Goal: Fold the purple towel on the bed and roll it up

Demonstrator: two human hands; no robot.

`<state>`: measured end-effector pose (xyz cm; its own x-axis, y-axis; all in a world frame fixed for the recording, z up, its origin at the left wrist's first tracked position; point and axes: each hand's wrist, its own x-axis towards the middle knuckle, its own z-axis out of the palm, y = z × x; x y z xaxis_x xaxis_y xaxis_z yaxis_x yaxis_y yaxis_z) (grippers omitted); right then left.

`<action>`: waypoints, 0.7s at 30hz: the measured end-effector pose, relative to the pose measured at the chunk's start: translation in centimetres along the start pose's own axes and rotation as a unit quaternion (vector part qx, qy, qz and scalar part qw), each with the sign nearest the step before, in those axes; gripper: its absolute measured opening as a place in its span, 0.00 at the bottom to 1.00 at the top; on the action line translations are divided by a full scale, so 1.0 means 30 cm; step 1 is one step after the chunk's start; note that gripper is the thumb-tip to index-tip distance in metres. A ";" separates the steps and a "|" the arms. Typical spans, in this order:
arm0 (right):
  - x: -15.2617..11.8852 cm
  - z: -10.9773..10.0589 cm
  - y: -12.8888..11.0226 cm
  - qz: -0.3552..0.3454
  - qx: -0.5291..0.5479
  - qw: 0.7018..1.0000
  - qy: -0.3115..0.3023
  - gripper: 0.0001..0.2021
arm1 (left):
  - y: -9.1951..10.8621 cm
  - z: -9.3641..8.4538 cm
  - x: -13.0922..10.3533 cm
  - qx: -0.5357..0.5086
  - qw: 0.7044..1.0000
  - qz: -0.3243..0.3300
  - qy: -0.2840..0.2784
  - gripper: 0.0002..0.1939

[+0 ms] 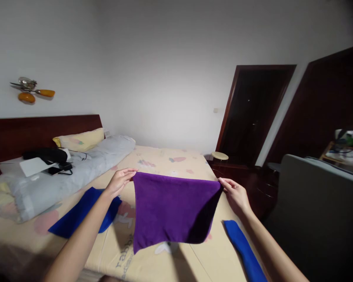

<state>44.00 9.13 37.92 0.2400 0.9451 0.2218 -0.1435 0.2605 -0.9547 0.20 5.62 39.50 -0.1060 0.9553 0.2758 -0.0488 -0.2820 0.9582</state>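
Note:
A purple cloth (173, 209) hangs spread out above the bed, held up by its two top corners. My left hand (121, 182) pinches the top left corner, and my right hand (233, 192) pinches the top right one. Beneath my left forearm a blue cloth (76, 213) lies on the bed, partly hidden by the arm. Another blue cloth (242, 248), long and narrow, lies beside my right forearm near the bed's right side.
The bed (164, 154) has a pale patterned sheet. A grey quilt (106, 156), a yellow pillow (84, 140) and a black bag (45, 154) are at the left. A round stool (219, 156) stands beyond the bed; a grey panel (312, 207) rises at the right.

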 end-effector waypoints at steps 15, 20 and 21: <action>0.009 -0.041 -0.035 -0.021 -0.060 0.994 -0.085 0.25 | 0.076 0.024 -0.054 0.011 0.998 -0.009 0.066 0.25; 0.006 -0.033 -0.056 -0.032 -0.096 0.993 -0.066 0.26 | 0.069 0.005 -0.044 0.059 0.996 -0.003 0.066 0.22; 0.005 -0.032 -0.058 -0.036 -0.107 0.991 -0.065 0.27 | 0.067 0.000 -0.041 0.058 0.996 -0.003 0.066 0.22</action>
<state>45.22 8.64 39.42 0.1146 0.9463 0.3021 0.0803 0.2943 -0.9523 0.24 3.88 41.09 -0.2357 0.9351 0.2647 0.0648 -0.2567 0.9643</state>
